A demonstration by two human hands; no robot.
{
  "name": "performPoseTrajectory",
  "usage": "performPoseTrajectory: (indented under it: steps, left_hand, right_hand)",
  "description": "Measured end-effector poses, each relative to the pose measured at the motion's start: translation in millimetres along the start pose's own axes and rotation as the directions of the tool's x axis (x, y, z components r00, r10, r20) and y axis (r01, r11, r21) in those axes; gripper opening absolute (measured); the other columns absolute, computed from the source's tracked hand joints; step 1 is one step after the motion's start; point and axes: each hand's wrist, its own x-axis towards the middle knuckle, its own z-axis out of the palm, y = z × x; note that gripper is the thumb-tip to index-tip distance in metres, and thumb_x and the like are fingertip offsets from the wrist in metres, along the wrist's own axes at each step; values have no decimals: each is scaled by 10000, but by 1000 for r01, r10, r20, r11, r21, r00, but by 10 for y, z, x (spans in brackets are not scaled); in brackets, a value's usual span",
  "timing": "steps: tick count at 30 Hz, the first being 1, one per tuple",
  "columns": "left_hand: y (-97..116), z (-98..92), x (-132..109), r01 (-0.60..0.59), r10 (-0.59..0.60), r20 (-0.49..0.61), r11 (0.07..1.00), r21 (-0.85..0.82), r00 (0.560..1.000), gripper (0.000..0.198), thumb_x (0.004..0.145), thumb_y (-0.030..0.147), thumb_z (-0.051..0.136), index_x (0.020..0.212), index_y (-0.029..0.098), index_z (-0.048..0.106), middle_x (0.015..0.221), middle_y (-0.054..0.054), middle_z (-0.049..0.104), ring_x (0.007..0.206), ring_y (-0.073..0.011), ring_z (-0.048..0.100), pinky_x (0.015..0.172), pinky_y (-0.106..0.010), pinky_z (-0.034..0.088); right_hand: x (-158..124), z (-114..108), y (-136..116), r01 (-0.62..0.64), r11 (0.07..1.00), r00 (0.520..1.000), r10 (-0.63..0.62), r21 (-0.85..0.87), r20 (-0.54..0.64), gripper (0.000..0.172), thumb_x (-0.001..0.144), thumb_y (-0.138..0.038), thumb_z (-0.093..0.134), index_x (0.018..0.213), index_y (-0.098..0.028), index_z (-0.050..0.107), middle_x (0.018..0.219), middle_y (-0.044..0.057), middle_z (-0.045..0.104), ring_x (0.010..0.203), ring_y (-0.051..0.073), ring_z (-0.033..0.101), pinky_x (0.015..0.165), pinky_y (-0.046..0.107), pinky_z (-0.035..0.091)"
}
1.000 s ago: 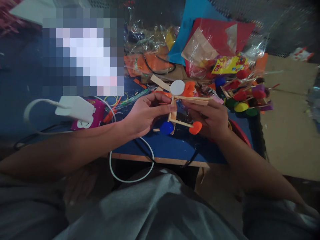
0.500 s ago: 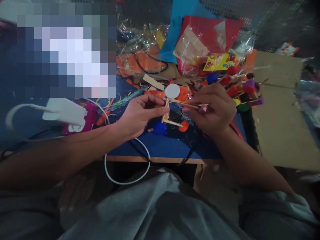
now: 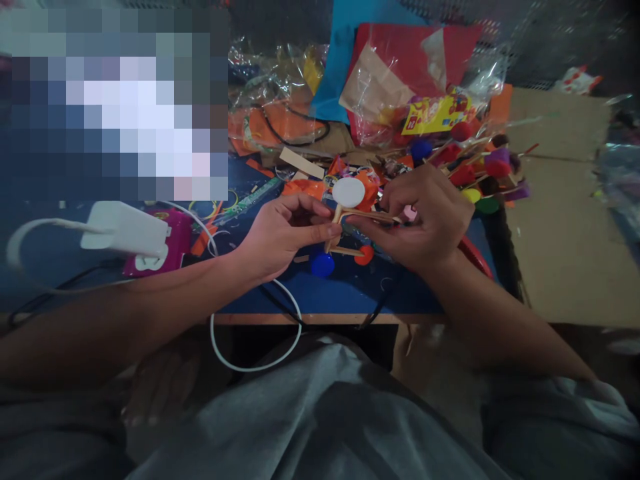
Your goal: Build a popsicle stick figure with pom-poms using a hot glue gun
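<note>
Between my two hands is a small wooden stick frame [image 3: 350,251] made of thin pale sticks. My left hand [image 3: 287,230] pinches its left corner between thumb and fingers. My right hand [image 3: 425,217] closes on the far end of its upper stick, where a small pink piece [image 3: 411,213] shows between the fingers. A white disc [image 3: 349,192] stands just beyond the frame. Below it are a blue bottle cap-like disc [image 3: 323,265] and an orange round piece [image 3: 365,255]; whether these are fixed to the sticks I cannot tell.
A white charger [image 3: 125,227] sits in a magenta power socket [image 3: 180,237] at left, its white cable [image 3: 256,368] looping over the table edge. Behind lie plastic wrappers, orange scraps and red sheets [image 3: 400,60]. Sticks with coloured pieces [image 3: 495,163] and cardboard [image 3: 575,247] are at right.
My right thumb has moved left along the upper stick, closer to my left hand. The frame has tilted slightly, and the whole view has shifted a little.
</note>
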Motion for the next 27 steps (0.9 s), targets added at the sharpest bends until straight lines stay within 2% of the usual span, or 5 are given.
performPoseTrajectory:
  steps: [4, 9, 12, 20, 27]
  left_hand:
    - [23, 27, 0, 16, -16, -1, 1000, -2, 1000, 515, 508, 249, 1122, 811, 168, 714, 755, 23, 740, 634, -99, 693, 641, -236, 622]
    - [20, 32, -3, 5, -5, 12, 999, 34, 1000, 513, 551, 285, 1115, 856, 169, 720, 780, 15, 747, 680, -117, 725, 672, -251, 630]
    - [-2, 11, -6, 5, -6, 34, 999, 53, 999, 525, 564, 296, 1113, 897, 176, 725, 807, 16, 753, 701, -127, 737, 674, -261, 628]
    - [-14, 15, 16, -31, 30, 22, 997, 65, 999, 541, 523, 298, 1120, 869, 177, 722, 824, 18, 746, 714, -121, 720, 686, -253, 616]
    - [-15, 19, 16, -15, 13, 42, 998, 69, 999, 553, 572, 335, 1110, 911, 194, 695, 837, 18, 742, 731, -124, 719, 701, -251, 616]
  right_hand:
    - [-8, -17, -22, -76, 985, 992, 91, -154, 92, 440, 863, -589, 887, 1155, -326, 691, 1130, 91, 753, 1120, 341, 722, 990, 525, 620]
    - [23, -5, -31, -41, 994, 985, 57, -101, 161, 554, 909, -515, 840, 1404, -335, 667, 1285, 83, 760, 1227, 360, 728, 1103, 591, 615]
    - [30, 5, -27, -73, 992, 971, 94, -105, 221, 488, 944, -466, 799, 1408, -349, 698, 1275, 61, 779, 1254, 359, 730, 1145, 602, 601]
    - [85, -16, -107, -150, 985, 957, 166, -83, 238, 397, 964, -424, 775, 1348, -328, 739, 1279, 74, 792, 1289, 375, 722, 1154, 621, 595]
    - [80, -3, -84, -121, 985, 960, 147, -119, 239, 401, 988, -468, 742, 1363, -327, 730, 1281, 59, 796, 1276, 363, 733, 1156, 621, 596]
